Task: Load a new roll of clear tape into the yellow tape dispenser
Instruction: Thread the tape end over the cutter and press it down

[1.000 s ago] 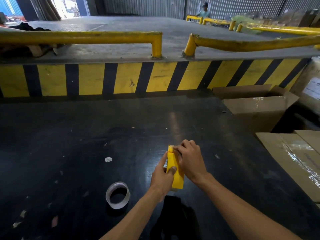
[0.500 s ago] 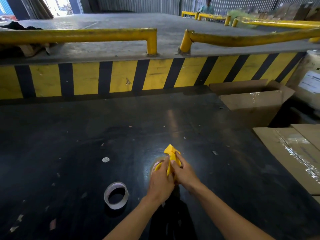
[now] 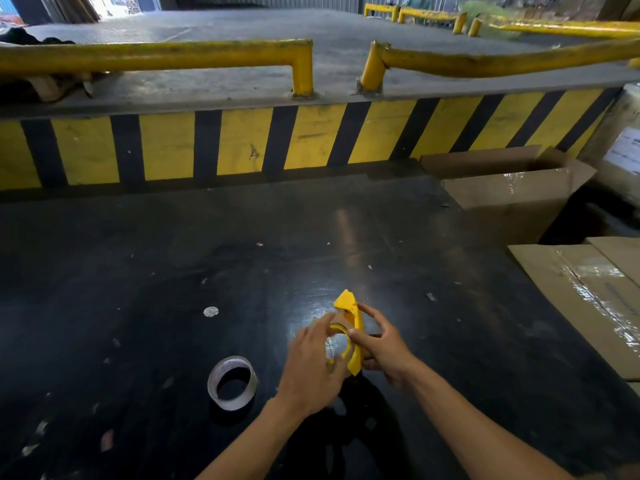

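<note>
I hold the yellow tape dispenser [image 3: 349, 304] on edge just above the black table [image 3: 173, 271], at centre front. My right hand [image 3: 384, 344] grips its body from the right. My left hand [image 3: 311, 368] is closed from the left on a brownish tape core [image 3: 341, 317] at the dispenser's hub; this part is blurred and partly hidden by my fingers. A roll of clear tape [image 3: 231, 404] lies flat on the table to the left of my left hand, apart from both hands.
Cardboard boxes sealed with clear tape stand at the right: an open one [image 3: 512, 192] at the back, a flat one [image 3: 588, 306] nearer. A yellow-and-black striped dock wall [image 3: 242, 143] with yellow rails [image 3: 156, 57] closes the far side. Small scraps dot the table.
The dispenser has turned from lying flat to standing on edge, showing its hub side. My left hand has shifted from the dispenser's body to the core at the hub. The tape roll has not moved.
</note>
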`<action>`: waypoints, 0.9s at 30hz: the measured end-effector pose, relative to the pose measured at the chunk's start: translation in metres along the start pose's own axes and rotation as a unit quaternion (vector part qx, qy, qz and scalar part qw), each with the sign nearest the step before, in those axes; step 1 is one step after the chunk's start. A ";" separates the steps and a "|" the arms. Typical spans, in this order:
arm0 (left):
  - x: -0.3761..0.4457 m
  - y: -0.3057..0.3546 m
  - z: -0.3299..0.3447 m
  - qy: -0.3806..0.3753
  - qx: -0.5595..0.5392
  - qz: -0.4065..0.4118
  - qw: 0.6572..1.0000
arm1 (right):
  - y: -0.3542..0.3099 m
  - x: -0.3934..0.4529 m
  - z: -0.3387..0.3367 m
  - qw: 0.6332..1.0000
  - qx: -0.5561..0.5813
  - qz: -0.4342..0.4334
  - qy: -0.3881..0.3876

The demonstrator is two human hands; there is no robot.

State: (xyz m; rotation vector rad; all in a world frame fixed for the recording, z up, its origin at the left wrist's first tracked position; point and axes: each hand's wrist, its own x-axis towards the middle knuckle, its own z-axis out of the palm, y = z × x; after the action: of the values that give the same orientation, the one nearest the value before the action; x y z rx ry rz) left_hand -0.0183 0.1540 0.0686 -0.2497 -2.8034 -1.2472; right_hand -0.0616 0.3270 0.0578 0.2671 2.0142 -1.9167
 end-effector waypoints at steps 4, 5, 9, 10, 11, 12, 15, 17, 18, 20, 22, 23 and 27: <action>0.000 -0.025 -0.002 -0.036 -0.003 -0.118 0.992 | 0.010 0.003 0.002 0.999 -0.025 0.012 -0.020; 0.000 -0.029 -0.002 -0.077 -0.012 -0.128 0.989 | 0.013 0.004 0.004 0.999 -0.027 0.014 -0.022; -0.004 -0.038 0.003 -0.131 0.004 -0.140 0.981 | 0.025 0.006 0.011 0.998 -0.040 0.028 -0.030; -0.004 -0.040 0.005 -0.132 0.007 -0.149 0.980 | 0.027 0.007 0.012 0.998 -0.052 0.027 -0.034; -0.004 -0.043 0.007 -0.134 0.012 -0.156 0.979 | 0.026 0.006 0.014 0.997 -0.063 0.024 -0.043; -0.004 -0.044 0.008 -0.137 0.016 -0.161 0.977 | 0.026 0.006 0.015 0.996 -0.075 0.022 -0.052; -0.002 -0.051 0.009 -0.145 0.029 -0.161 0.976 | 0.028 0.009 0.019 0.990 -0.111 0.018 -0.080; -0.001 -0.054 0.010 -0.152 0.042 -0.160 0.975 | 0.033 0.013 0.020 0.985 -0.148 0.020 -0.083; 0.000 -0.055 0.010 -0.156 0.049 -0.163 0.973 | 0.035 0.016 0.020 0.982 -0.169 0.022 -0.081; 0.003 -0.056 0.012 -0.163 0.063 -0.173 0.969 | 0.037 0.023 0.023 0.974 -0.214 0.028 -0.071; 0.006 -0.056 0.013 -0.165 0.071 -0.183 0.967 | 0.036 0.026 0.027 0.965 -0.254 0.033 -0.057; 0.007 -0.058 0.014 -0.165 0.070 -0.188 0.966 | 0.036 0.028 0.030 0.963 -0.263 0.032 -0.051; 0.008 -0.063 0.017 -0.167 0.059 -0.199 0.964 | 0.039 0.031 0.036 0.949 -0.313 0.003 -0.028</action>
State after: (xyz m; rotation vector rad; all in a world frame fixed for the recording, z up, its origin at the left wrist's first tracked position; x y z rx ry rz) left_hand -0.0367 0.1256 0.0119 0.1346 -3.3311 -1.1907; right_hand -0.0714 0.2906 0.0092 0.0526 2.4407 -1.1682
